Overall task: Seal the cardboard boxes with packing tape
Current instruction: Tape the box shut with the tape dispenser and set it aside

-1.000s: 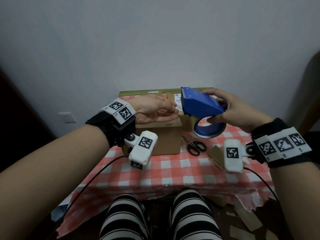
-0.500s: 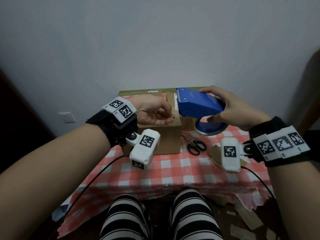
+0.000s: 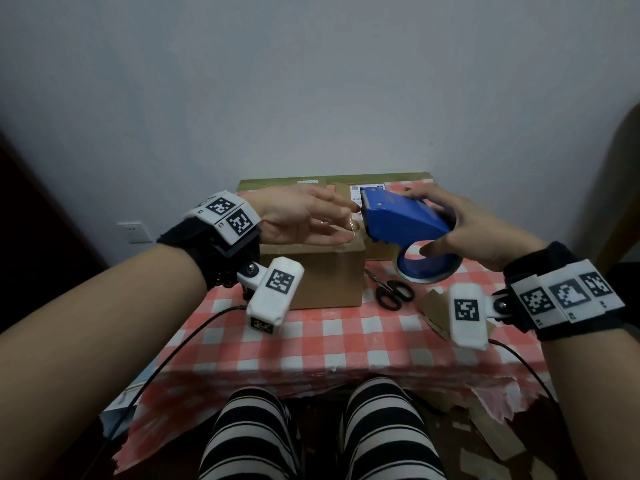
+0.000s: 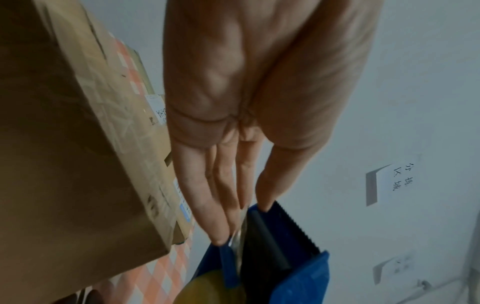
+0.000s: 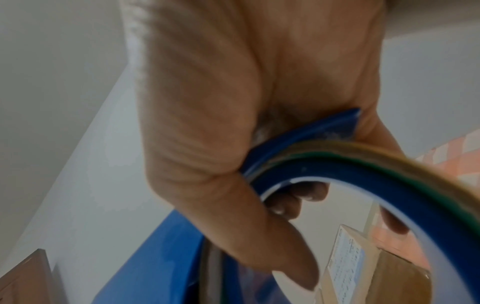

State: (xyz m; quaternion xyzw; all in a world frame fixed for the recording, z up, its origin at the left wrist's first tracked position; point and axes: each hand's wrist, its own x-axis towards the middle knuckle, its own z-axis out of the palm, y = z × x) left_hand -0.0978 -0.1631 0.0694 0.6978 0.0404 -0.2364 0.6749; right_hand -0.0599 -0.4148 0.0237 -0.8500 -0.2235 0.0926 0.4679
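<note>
Table (image 3: 346, 341) under red-and-white check cloth, set against a grey wall. On it: near cardboard box (image 3: 329, 275) at centre-left; second box (image 3: 349, 192) with a white label behind it; black scissors (image 3: 393, 292) just right of the near box; a cardboard scrap (image 3: 433, 306) right of those, partly hidden by the right wrist camera. Striped trouser legs below the table edge.

Right hand (image 3: 464, 233) clamped on the blue tape dispenser (image 3: 401, 216), held in the air above the near box's right corner, toothed blade toward the left hand. The dispenser blocks part of the rear box.

Left hand (image 3: 301, 216) held out, fingers straight and close together, tips at the dispenser's blade.

Left wrist view adds: fingertips (image 4: 218, 230) on a clear tape strip (image 4: 237, 236) at the dispenser mouth, thumb tip on the blade edge; paper notes stuck on the wall. Right wrist view adds: fingers (image 5: 298, 197) curled through the roll's blue core, yellowish tape wound outside it.
</note>
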